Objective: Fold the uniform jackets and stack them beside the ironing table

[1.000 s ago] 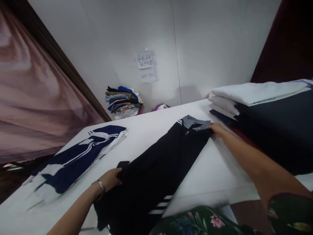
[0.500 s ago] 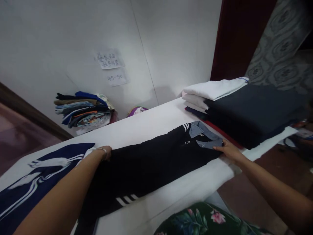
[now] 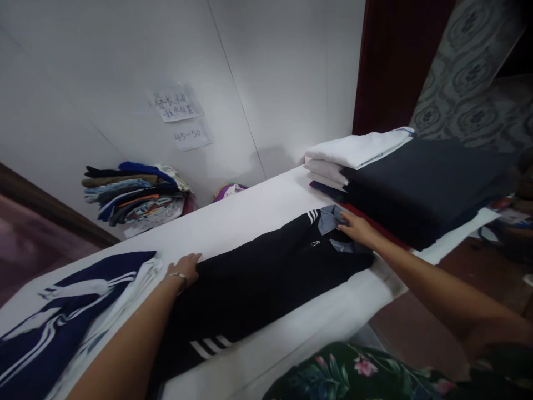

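A black jacket (image 3: 250, 272) with a grey-blue collar (image 3: 330, 219), a short zip pull and white stripes on shoulder and sleeve lies stretched along the white table. My left hand (image 3: 186, 269), wearing a bracelet, rests on its left end near the far edge, fingers laid out flat. At the collar is my right hand (image 3: 357, 229); its fingertips touch the cloth, thumb and fingers a little apart. Left of my left hand lies a navy garment (image 3: 70, 305) with white stripes, on top of other pale cloth.
Folded dark clothes (image 3: 425, 189) are stacked at the table's right end, beside a white folded garment (image 3: 362, 149). Behind the table's far edge stands a clothes pile (image 3: 137, 191). Paper notes (image 3: 177, 105) hang on the wall.
My right hand has shifted from the collar's near corner to its middle, further left. My left hand has moved slightly onto the jacket, its fingers straighter. The view has turned a little.
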`<state>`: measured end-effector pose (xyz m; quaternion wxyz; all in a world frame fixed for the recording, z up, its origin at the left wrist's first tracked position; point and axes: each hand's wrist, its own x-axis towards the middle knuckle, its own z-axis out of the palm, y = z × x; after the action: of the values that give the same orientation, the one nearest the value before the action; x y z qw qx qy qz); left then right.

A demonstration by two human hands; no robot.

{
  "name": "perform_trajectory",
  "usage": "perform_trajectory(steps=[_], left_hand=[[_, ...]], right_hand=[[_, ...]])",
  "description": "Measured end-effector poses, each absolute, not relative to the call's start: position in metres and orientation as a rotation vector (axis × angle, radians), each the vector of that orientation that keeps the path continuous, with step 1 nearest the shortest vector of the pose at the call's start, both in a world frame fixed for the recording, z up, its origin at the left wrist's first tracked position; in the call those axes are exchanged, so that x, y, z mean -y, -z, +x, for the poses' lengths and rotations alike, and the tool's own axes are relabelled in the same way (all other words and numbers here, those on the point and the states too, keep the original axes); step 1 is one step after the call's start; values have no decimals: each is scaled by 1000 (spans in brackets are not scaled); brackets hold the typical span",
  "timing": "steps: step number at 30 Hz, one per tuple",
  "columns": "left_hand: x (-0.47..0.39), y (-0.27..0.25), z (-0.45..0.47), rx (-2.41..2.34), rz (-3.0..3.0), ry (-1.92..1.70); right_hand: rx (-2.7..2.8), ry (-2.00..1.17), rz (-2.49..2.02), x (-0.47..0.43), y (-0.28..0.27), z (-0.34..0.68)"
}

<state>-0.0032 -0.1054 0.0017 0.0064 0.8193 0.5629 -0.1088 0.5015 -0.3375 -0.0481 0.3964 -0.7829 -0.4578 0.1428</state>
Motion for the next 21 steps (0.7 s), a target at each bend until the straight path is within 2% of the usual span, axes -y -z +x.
perform_trajectory(steps=[2, 8, 11, 16, 21], left_hand=[[118, 0, 23, -1690, 2634, 336], [193, 21, 107, -1152, 2844, -39], [222, 39, 128, -980, 2850, -22], [235, 58, 133, -953, 2832, 34], [237, 58, 133, -965, 2858, 17]], right_hand=[[1091, -447, -2037, 318, 52, 507], [894, -587, -1962, 297, 55, 516], [882, -662, -1834, 295, 50, 513], [962, -722, -1694, 274, 38, 500], [1212, -729, -1687, 242, 51, 474]])
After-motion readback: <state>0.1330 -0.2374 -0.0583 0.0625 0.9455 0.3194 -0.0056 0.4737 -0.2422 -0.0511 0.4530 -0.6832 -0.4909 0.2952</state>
